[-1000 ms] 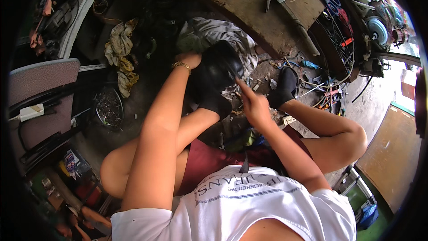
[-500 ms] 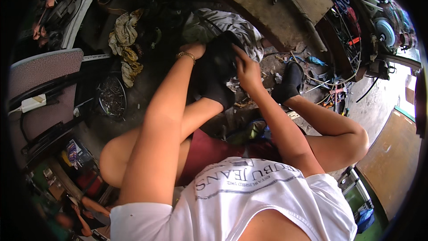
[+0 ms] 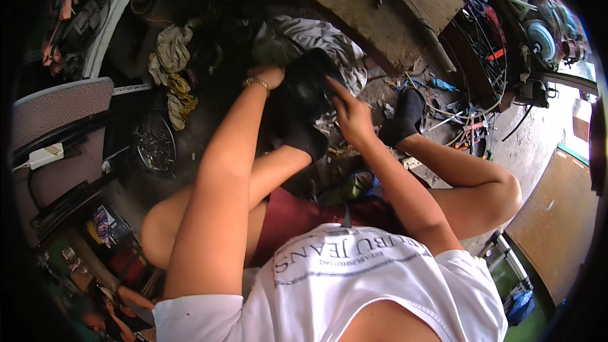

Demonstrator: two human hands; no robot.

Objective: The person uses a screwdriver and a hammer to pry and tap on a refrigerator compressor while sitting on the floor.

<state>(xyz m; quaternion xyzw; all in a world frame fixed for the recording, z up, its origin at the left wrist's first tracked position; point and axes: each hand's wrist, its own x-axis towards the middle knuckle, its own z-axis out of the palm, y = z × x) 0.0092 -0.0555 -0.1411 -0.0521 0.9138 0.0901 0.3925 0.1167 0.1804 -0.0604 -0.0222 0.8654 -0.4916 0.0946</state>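
Black rubbery part [image 3: 307, 92], bulky and likely stiff, sits over your left foot beside grey cloth [image 3: 323, 41]. Your left hand [image 3: 269, 76] grips its far edge; your right hand [image 3: 351, 114] presses its near side, fingers extended. Hold both rims firmly.

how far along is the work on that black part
Done: nothing shows as finished; hammer lies unused on the wooden board. In hand: left hand steadies the black part while right hand fingers touch it. Left: can't tell; its far side is hidden.
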